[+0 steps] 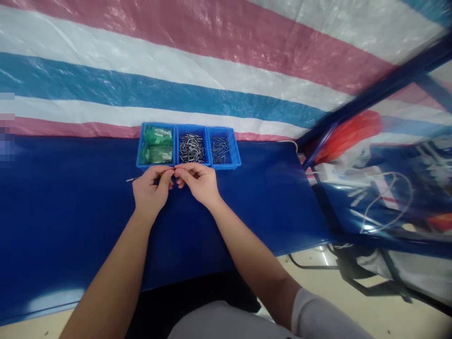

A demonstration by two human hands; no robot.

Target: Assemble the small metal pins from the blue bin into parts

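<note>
My left hand (152,188) and my right hand (199,184) meet fingertip to fingertip just in front of the blue bins. Both are closed in a pinch; what lies between the fingertips is too small to make out. A thin metal piece (132,179) sticks out to the left beside my left hand. Behind the hands stand three joined blue bins: the left bin (139,155) holds green bags with pale pieces, the middle bin (192,129) many metal screws (191,147), the right bin (233,150) fewer, loosely spread screws (219,147).
The bins stand at the back of a blue table (268,197), against a striped plastic sheet (212,70). At the right are a blue metal frame (374,70), a red bag (349,134), and a second surface with white cables and a power strip (384,188).
</note>
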